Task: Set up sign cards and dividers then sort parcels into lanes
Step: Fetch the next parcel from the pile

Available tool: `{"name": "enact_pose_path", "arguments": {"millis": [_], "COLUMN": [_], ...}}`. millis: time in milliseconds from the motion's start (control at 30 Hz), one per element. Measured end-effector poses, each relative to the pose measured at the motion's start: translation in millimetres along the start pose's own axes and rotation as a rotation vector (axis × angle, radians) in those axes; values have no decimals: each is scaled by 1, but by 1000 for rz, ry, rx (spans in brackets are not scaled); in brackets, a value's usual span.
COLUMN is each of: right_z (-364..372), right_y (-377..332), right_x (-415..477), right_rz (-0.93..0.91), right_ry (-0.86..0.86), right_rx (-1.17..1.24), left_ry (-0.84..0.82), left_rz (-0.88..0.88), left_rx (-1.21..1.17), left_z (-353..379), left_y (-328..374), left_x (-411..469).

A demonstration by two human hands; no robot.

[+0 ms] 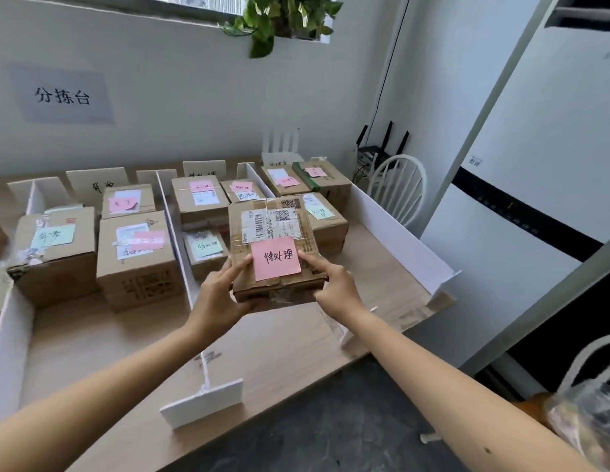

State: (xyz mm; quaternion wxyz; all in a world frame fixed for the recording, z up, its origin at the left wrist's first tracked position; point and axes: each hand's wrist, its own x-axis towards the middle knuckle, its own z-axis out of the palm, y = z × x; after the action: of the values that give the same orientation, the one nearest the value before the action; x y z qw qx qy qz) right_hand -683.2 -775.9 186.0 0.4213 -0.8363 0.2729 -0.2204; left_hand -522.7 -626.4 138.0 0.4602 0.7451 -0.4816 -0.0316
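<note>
I hold a flat cardboard parcel (pixel 273 233) above the table, between both hands. A pink note (pixel 275 257) with handwritten characters is stuck on its top, below a shipping label. My left hand (pixel 225 291) grips its near left corner, thumb on top. My right hand (pixel 334 284) grips the near right corner. The parcel hovers over the middle lane, between two white dividers (pixel 176 233) (pixel 395 219). Other labelled parcels (pixel 135 257) (pixel 56 250) (pixel 198 199) fill the lanes. White sign cards (pixel 97 182) (pixel 204 169) stand at the back.
The wooden table (pixel 290 345) ends near me, with dark floor (pixel 331 420) beyond its edge. A white chair (pixel 399 185) and routers (pixel 382 148) stand at the back right, a tall white appliance (pixel 535 199) on the right. A plastic bag (pixel 590 417) lies at the lower right.
</note>
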Motion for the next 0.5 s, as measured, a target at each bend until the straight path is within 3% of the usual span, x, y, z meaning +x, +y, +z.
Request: {"name": "enact_pose_path", "arguments": {"millis": [500], "right_z": [10], "right_y": [62], "right_x": [49], "right_rz": [93], "right_ry": [-174], "right_rx": [-8], "left_ry": [-18], "left_rz": [-89], "left_rx": [76], "left_z": [53], "left_y": [-36], "left_x": [23]}}
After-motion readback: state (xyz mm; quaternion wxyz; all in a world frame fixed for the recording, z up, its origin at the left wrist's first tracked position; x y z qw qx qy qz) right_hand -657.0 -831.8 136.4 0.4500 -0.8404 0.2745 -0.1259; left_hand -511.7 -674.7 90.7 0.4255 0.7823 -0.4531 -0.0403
